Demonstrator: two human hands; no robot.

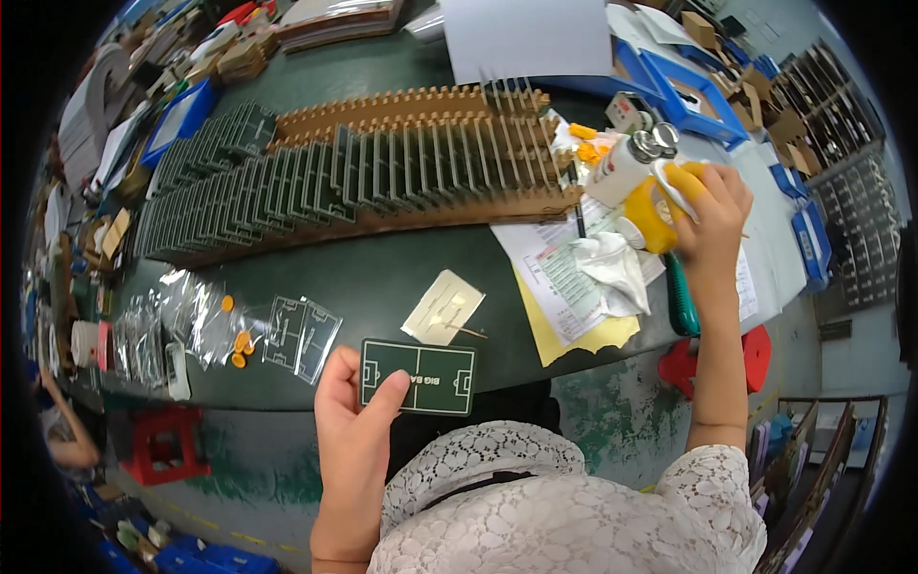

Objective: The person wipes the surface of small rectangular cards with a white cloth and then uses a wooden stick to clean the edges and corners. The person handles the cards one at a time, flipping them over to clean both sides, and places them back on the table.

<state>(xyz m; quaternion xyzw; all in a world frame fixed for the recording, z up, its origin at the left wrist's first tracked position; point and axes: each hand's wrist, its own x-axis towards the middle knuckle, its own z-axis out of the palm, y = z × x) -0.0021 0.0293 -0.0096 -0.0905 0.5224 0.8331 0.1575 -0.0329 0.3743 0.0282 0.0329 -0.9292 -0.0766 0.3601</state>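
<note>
My left hand (359, 407) grips a dark green rectangular plate (418, 377) with a white football-pitch drawing, its thumb on the face, near the table's front edge. Out to the right, my right hand (715, 206) is closed on a folded white cloth (675, 194), with yellow coverings on some fingertips. Cloth and fingers are at the yellow bottle (650, 218), which is tilted; whether the hand also grips the bottle I cannot tell. Just beyond the plate lies a cream card in a clear bag (444, 308), with a thin stick (467, 331) beside it.
Wooden slotted racks (402, 218) full of upright green plates span the table (316, 253). A white bottle (617, 174), crumpled white cloth (612, 271), papers (564, 311) and a green-handled tool (681, 298) lie right. Clear bags (196, 311) and orange finger cots (242, 342) lie left.
</note>
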